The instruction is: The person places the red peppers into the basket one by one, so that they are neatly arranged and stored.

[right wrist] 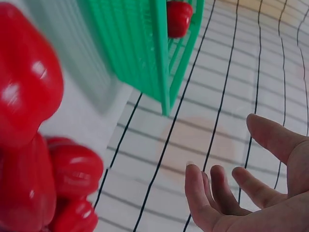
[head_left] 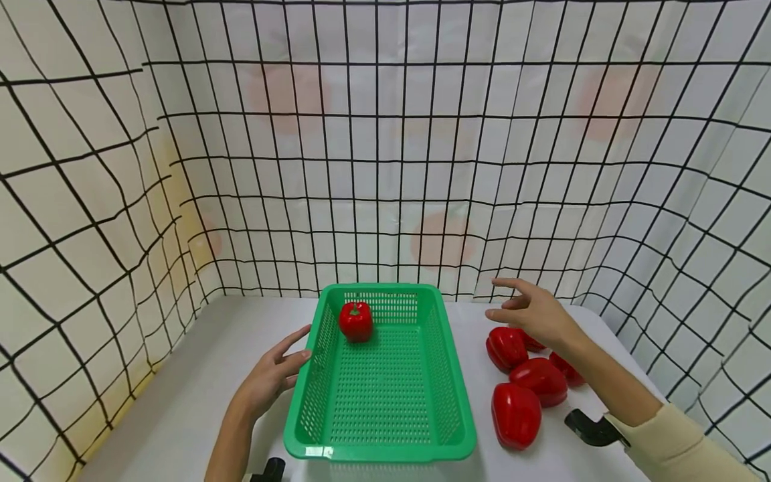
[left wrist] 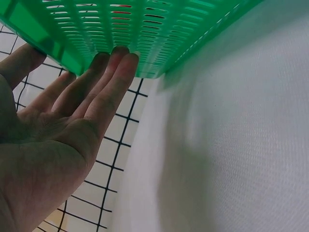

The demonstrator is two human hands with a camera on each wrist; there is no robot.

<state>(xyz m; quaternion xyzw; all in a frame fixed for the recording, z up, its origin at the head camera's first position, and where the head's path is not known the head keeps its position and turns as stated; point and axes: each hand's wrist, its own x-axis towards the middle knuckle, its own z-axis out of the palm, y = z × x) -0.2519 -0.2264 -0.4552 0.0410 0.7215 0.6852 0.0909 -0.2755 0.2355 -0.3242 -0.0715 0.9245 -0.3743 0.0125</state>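
Note:
A green perforated basket (head_left: 379, 395) stands in the middle of the white table, with one red bell pepper (head_left: 355, 322) upright in its far left corner. My left hand (head_left: 271, 375) touches the basket's left side, its fingers fairly straight; in the left wrist view the fingertips (left wrist: 126, 63) lie against the slotted wall. Above the far end of a group of red bell peppers (head_left: 539, 380), my right hand (head_left: 536, 314) hovers with fingers spread and nothing held. The right wrist view shows that hand (right wrist: 256, 193) apart from both the peppers (right wrist: 77, 169) and the basket (right wrist: 140, 58).
Several red bell peppers lie close together to the basket's right, one nearer pepper (head_left: 516, 416) at the front. Black wire grid panels (head_left: 391, 161) over white sheeting enclose the table (head_left: 199, 375) at the back and both sides.

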